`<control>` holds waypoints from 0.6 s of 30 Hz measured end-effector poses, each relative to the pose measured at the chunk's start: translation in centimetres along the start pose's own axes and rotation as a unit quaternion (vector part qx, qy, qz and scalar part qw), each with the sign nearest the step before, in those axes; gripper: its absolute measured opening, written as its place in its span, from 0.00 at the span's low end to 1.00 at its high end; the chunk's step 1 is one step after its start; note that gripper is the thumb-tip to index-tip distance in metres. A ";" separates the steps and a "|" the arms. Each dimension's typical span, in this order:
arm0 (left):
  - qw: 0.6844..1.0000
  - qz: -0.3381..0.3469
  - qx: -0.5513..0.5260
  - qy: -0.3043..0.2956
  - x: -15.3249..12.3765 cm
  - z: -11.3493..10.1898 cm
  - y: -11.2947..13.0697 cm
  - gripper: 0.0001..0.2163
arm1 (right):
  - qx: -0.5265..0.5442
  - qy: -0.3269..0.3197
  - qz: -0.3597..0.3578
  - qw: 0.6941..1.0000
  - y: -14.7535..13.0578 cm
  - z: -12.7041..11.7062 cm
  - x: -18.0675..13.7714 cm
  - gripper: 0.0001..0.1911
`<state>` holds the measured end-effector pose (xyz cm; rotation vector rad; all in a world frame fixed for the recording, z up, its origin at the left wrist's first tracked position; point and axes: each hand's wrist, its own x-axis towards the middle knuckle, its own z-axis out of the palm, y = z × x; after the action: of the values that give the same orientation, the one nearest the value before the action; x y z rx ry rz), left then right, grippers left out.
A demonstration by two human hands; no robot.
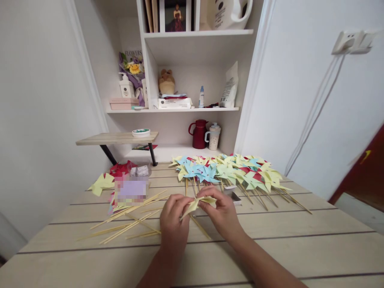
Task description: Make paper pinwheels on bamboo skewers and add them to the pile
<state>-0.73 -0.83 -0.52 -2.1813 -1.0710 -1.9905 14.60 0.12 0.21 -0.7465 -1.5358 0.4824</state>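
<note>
White shelving [186,80] stands at the far side, and before it we see the slatted tabletop [285,248]. Finished pinwheels [229,172], in yellow, blue, green and red, lie massed at the far right, most of their sticks angled toward the near side. At the far left we find a low wooden stand [115,139]. Loose sticks [132,208] lie crosswise to the left of the hands.

In the near middle, the left hand [175,216] and right hand [223,212] are both closed at the fingertips, pinching a pale yellow paper pinwheel [200,202] between them. We see it nearly edge-on; its long axis slants from near left to far right, one tip pointing near left under the left fingers. Below it a single stick [201,229] points near right; we cannot tell whether they are joined. Just beyond the right hand sits a small open box [236,198].
</note>
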 end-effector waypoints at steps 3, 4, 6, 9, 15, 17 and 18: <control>0.997 0.065 0.050 0.001 -0.4 -0.3 -0.1 0.11 | -0.007 -0.009 -0.060 0.998 -0.2 -0.3 0.0 0.05; 0.995 0.079 0.059 0.001 -0.5 -0.4 -0.1 0.11 | -0.009 -0.011 -0.072 0.997 -0.4 -0.3 0.1 0.05; 0.994 0.088 0.068 0.002 -0.6 -0.3 -0.1 0.12 | -0.016 -0.012 -0.085 0.996 -0.6 -0.5 0.1 0.06; 0.995 0.068 0.068 -0.002 -0.6 -0.3 -0.1 0.14 | -0.029 -0.009 -0.088 0.996 -1.0 -0.5 0.2 0.05; 0.998 0.045 0.048 -0.021 -0.6 -0.2 -0.2 0.15 | -0.033 -0.002 -0.075 0.997 -1.1 -0.4 0.1 0.03; 0.999 0.030 0.032 -0.020 -0.5 -0.1 -0.2 0.14 | -0.016 0.005 -0.046 0.999 -0.7 -0.2 0.2 0.02; 0.999 0.023 0.019 -0.027 -0.3 0.0 -0.2 0.13 | -0.006 0.008 -0.025 1.000 -0.5 -0.2 0.2 0.02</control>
<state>-0.84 -0.84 -0.89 -2.2306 -1.0464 -1.8877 14.74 -0.10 0.77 -0.7178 -1.5392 0.4301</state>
